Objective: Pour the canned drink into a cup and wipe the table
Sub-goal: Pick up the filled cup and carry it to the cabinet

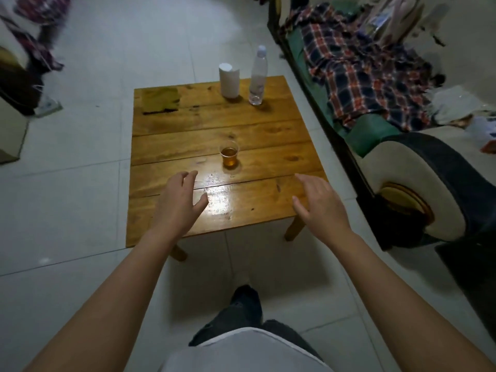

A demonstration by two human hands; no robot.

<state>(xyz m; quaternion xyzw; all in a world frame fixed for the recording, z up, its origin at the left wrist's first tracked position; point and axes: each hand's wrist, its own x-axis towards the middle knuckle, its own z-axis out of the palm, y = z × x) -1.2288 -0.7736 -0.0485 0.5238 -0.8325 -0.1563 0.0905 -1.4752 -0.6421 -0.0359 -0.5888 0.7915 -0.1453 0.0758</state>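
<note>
On the table (166, 154), the cup (229, 154) stands mid-board, with the cloth (160, 100) far-left and paper roll (229, 80) beside the bottle (258, 76) far-right.

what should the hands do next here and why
Probably reach the left hand to the yellow-green cloth at the table's far left corner. The cup already holds amber drink, both hands are free, the right hand included, and no can is in view, so wiping seems to be what remains.

Pale tiled floor (94, 183); sofa (418, 167) under plaid cloth (362, 76).
</note>
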